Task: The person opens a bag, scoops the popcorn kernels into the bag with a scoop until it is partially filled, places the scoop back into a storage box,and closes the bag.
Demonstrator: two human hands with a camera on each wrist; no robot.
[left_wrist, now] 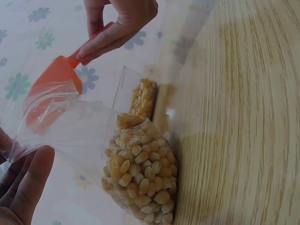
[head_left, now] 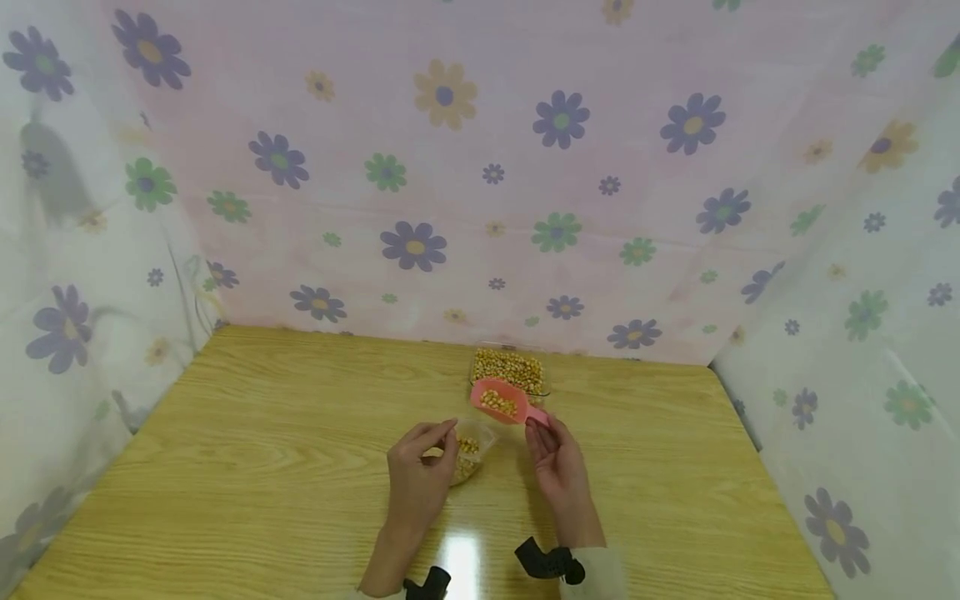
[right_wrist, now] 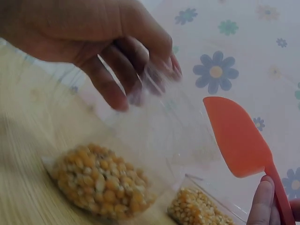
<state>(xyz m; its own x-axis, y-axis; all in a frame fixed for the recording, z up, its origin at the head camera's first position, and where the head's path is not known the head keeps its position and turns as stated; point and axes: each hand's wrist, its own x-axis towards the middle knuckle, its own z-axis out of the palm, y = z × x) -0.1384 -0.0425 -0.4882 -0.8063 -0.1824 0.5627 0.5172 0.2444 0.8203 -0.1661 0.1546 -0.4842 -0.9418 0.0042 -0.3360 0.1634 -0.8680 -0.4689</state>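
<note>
My left hand (head_left: pixel 422 475) pinches the upper edge of a clear plastic bag (left_wrist: pixel 89 119), whose bottom bulges with corn kernels (left_wrist: pixel 140 176) and rests on the table. By its handle my right hand (head_left: pixel 561 467) grips a red-pink scoop (head_left: pixel 501 402) that carries a small load of kernels. In the left wrist view the scoop's blade shows behind the bag's upper film, near the mouth. The right wrist view shows the scoop tilted beside the bag, on the side away from the left hand.
Behind the scoop stands a clear rectangular container (head_left: pixel 510 371) of corn kernels, near the back edge of the wood-grain table (head_left: pixel 300 417). A flower-patterned sheet (head_left: pixel 480 167) hangs at the back and both sides.
</note>
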